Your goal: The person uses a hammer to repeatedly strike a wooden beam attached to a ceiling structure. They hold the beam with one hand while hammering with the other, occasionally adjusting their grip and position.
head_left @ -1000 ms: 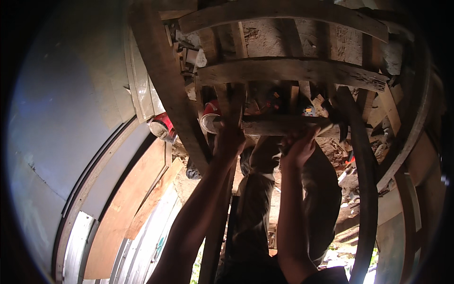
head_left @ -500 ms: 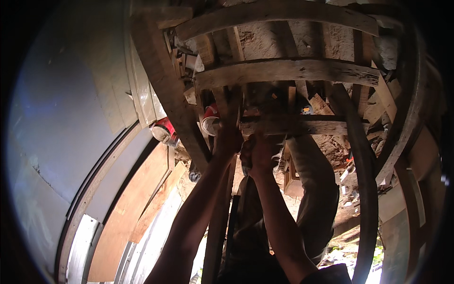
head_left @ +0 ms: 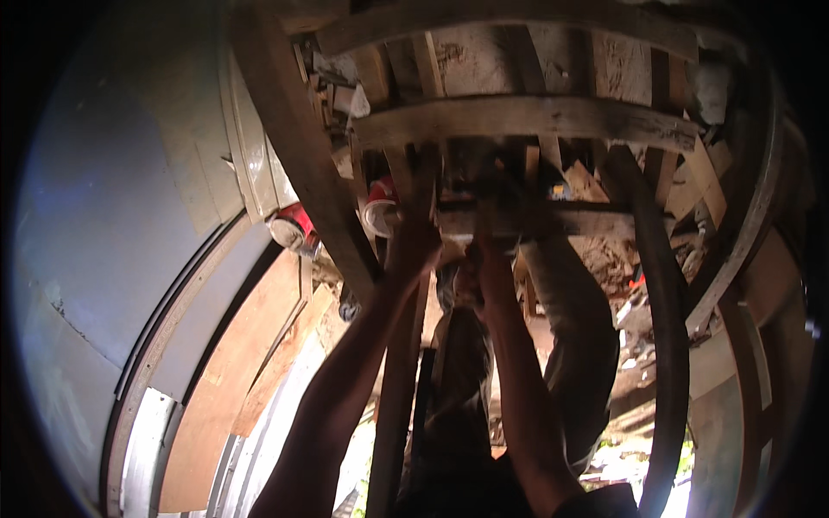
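At the left, one red can (head_left: 292, 226) lies beside the slanting plank (head_left: 302, 138), and a second can (head_left: 380, 210) is near your left hand (head_left: 414, 249). This hand is against the upright bar (head_left: 406, 363); its fingers look curled, but in this shadow I cannot tell whether they clamp it. Just to the right, your right hand (head_left: 485, 272) has its fingers closed on a hammer-like tool (head_left: 494, 205), blurred, in front of the crosspiece (head_left: 596, 223). Because your hands are so near, I think a badly aimed swing could hit your left fingers; the dim light could cause it. A loose grip might drop the tool onto your legs (head_left: 574, 319). Farther right, the curved bar (head_left: 667, 345) could obstruct a wide elbow.
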The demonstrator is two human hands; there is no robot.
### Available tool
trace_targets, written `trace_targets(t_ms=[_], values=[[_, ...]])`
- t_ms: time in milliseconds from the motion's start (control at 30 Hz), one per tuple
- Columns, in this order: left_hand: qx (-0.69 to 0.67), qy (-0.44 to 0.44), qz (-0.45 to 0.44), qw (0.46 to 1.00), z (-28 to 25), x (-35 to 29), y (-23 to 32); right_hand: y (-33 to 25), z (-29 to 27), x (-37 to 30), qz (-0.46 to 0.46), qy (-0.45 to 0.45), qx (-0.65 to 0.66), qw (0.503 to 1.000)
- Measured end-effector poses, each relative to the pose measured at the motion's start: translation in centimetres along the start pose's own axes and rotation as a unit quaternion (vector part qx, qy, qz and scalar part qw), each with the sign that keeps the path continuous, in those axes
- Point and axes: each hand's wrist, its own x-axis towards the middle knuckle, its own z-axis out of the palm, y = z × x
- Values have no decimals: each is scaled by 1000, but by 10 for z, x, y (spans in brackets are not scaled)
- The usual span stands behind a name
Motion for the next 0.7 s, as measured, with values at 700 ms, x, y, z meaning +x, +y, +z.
trace_targets(t_ms=[700], values=[[-11,11,-32,999,-40,2,11,-28,19,4,-135,74,98,983]])
